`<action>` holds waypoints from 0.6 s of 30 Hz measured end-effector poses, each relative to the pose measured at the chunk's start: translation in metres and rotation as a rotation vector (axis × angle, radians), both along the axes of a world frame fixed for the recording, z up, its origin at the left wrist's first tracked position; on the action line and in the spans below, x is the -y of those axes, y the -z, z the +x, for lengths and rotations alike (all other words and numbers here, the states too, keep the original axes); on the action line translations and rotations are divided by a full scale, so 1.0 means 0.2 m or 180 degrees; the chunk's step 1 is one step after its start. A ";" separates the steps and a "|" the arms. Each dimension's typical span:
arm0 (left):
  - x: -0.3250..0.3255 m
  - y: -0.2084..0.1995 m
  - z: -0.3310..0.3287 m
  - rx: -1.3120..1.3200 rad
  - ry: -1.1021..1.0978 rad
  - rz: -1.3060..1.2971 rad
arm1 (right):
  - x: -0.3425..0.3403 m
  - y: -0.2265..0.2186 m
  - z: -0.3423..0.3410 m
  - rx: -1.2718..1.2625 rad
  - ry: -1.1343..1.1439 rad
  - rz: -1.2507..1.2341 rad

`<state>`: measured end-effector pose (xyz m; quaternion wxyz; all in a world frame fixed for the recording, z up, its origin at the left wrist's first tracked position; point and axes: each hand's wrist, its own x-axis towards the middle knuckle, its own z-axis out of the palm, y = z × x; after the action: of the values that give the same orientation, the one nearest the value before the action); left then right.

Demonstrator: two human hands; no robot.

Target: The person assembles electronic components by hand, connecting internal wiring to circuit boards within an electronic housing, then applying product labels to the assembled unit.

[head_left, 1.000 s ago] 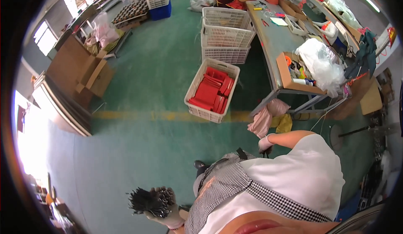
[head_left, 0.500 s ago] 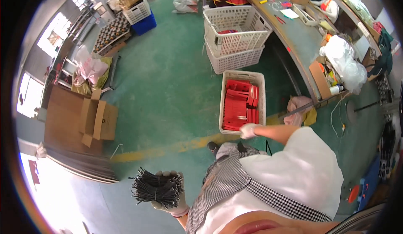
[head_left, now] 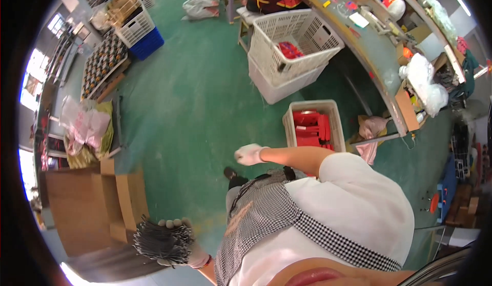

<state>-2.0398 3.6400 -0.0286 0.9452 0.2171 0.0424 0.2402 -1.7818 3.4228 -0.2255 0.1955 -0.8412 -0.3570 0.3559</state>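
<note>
I see a green floor [head_left: 195, 106] filling the middle of the frame. On it, a white crate of red parts [head_left: 312, 127] sits right of centre, stacked white baskets [head_left: 292, 50] stand at upper centre, and cardboard boxes [head_left: 97, 204] lie lower left.

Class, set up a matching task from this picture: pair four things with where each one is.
Things:
1. bundle of black cords
2. red parts
3. right hand
4. blue crate

Places:
A. in a white crate on the floor
B. under a white basket
C. in the left hand
D. gloved, raised, holding nothing visible

Pairs: 1-C, 2-A, 3-D, 4-B
</note>
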 end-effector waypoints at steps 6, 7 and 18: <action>-0.66 -0.13 1.04 0.0207 0.1058 -0.0726 | 0.77 0.46 0.63 0.0127 0.2594 -0.1524; -0.74 -0.11 1.19 0.0148 0.1069 -0.0688 | 0.76 0.38 0.63 0.0059 0.3499 -0.1125; -1.18 0.10 2.86 -0.0254 0.1528 -0.0749 | 0.36 0.99 1.43 0.2167 0.0964 -0.1428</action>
<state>-1.4678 3.8761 -0.0490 0.9914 0.1189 0.0546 -0.0061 -1.4953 3.3502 -0.4234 -0.0709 -0.9752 -0.1875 0.0942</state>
